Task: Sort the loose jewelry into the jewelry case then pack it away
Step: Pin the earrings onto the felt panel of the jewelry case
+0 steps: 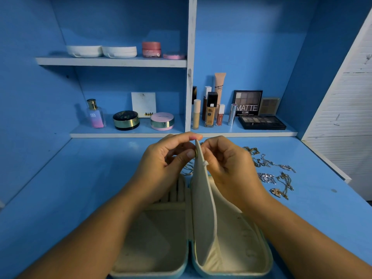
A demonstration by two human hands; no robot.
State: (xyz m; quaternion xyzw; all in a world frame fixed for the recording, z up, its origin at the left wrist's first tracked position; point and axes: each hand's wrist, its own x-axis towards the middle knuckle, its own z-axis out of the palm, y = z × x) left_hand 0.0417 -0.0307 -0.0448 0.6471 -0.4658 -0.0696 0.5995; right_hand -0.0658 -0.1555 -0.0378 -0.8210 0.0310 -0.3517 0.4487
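jewelry case (153, 266) lies open, both grips pinching the top of its upright flap (201, 198): left hand (167, 156) on a tiny gold stud (195, 153), right hand (223, 160) on the flap from behind. one fumble and the stud probably drops inside the case

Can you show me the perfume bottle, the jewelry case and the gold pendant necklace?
perfume bottle (95, 115): head view, on its glass body.
jewelry case (159, 234): head view, bare floor of its left half.
gold pendant necklace (276, 192): head view, on the pendant.

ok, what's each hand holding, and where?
Left hand pinches a small gold piece against the upright flap, near its top edge. Right hand pinches the flap's other side there; anything in it is hidden.
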